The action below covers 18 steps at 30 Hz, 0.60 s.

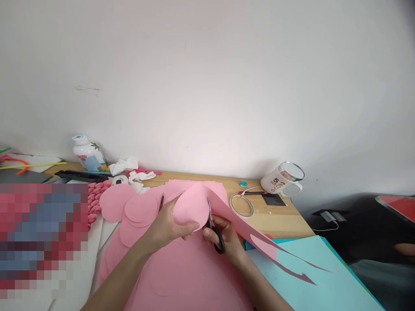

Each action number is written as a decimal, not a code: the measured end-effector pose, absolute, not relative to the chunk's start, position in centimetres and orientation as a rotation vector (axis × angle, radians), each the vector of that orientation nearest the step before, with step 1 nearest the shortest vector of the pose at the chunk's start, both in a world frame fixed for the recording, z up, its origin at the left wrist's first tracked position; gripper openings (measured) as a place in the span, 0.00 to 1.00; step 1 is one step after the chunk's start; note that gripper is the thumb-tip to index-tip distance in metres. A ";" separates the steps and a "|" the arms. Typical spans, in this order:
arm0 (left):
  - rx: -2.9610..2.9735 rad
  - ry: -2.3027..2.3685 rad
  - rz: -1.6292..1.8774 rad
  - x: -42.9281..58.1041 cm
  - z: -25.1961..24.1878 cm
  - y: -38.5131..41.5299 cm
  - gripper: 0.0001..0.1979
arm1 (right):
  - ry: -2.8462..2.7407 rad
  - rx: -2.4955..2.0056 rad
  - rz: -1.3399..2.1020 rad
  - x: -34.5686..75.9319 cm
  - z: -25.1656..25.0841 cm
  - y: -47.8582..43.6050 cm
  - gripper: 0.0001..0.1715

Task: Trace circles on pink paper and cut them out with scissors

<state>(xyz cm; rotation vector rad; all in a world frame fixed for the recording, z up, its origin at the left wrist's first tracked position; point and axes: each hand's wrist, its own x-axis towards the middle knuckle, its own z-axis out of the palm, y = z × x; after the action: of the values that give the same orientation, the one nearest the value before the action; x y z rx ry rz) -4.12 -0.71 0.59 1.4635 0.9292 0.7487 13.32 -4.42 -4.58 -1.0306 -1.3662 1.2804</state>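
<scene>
My left hand [170, 224] is closed on the edge of a pink paper circle [192, 207], thumb in front and fingers behind. The circle is still joined to a larger pink sheet, whose cut strip [240, 218] trails off to the right. In my right hand [225, 237] is a pair of scissors [219, 242] with black handles. Their metal blades point upward at the right side of the circle, where the paper meets them. Below both hands lies a stack of pink paper sheets [191, 276], with faint curved outlines on the top one.
Cut pink circles [141, 207] lie in a pile at left. Light blue sheets [285, 272] are at right, near a roll of tape [241, 205] and a white mug [282, 178]. A white bottle [89, 153] and tissues [123, 165] stand along the wall.
</scene>
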 end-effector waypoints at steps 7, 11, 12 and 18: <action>1.459 0.930 0.775 -4.2 0.4 -0.5 0.14 | -1.380 -1.031 1.294 13.5 -4.2 -4.4 0.20; 1.432 0.918 0.817 -4.0 0.3 -0.4 0.12 | -1.327 -0.961 1.382 13.6 -4.6 -4.4 0.18; 1.421 0.912 0.834 -3.9 0.2 -0.5 0.10 | -1.291 -0.932 1.430 13.6 -4.7 -4.4 0.18; 1.456 0.922 0.814 -3.0 -0.1 -1.1 0.13 | -1.019 -0.762 1.766 13.5 -4.7 -4.7 0.24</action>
<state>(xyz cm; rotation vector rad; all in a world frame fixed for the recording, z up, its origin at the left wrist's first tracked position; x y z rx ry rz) -2.95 -1.06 -0.08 1.4560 0.9222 0.8141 13.50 -4.66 -4.66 -0.7616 -1.0190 1.7659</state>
